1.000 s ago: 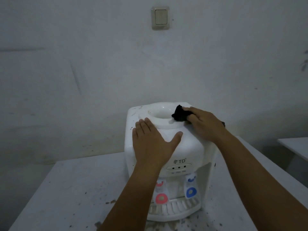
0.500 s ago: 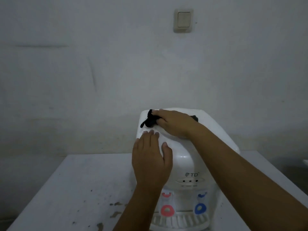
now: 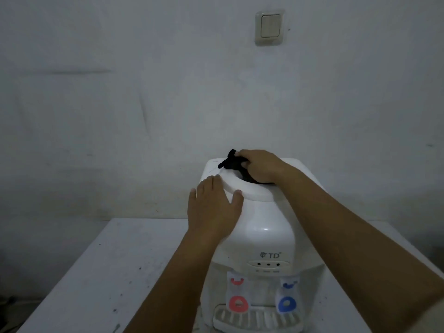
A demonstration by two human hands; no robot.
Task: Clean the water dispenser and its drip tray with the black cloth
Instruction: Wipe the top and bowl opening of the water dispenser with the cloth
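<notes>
Since half a second ago, the right hand has carried the black cloth from the top's left rear corner to the far rim of the round opening, and the left hand's thumb has spread wider.

Leftmost lies the white bench, speckled with dark spots, reaching out to the left of the left forearm. The left hand lies palm down on the front left shoulder of the white water dispenser, fingers straight and relaxed, gripping nothing. Its fingertips reach the raised ring around the opening just beyond them, and the thumb points right along that ring. Its forearm runs up from the bottom edge, slanting slightly right.

Right of that hand and farther away, the right hand curls its fingers around the black cloth and presses it onto the far rim of the opening. One end of the cloth sticks out to the left past the fingertips; another part hangs into the opening below the palm. The right forearm crosses diagonally from the lower right corner over the dispenser's right side.

Below both hands, on the dispenser's front, sit a red tap and a blue tap, with the slotted drip tray under them. A wall switch sits high above the right hand.
</notes>
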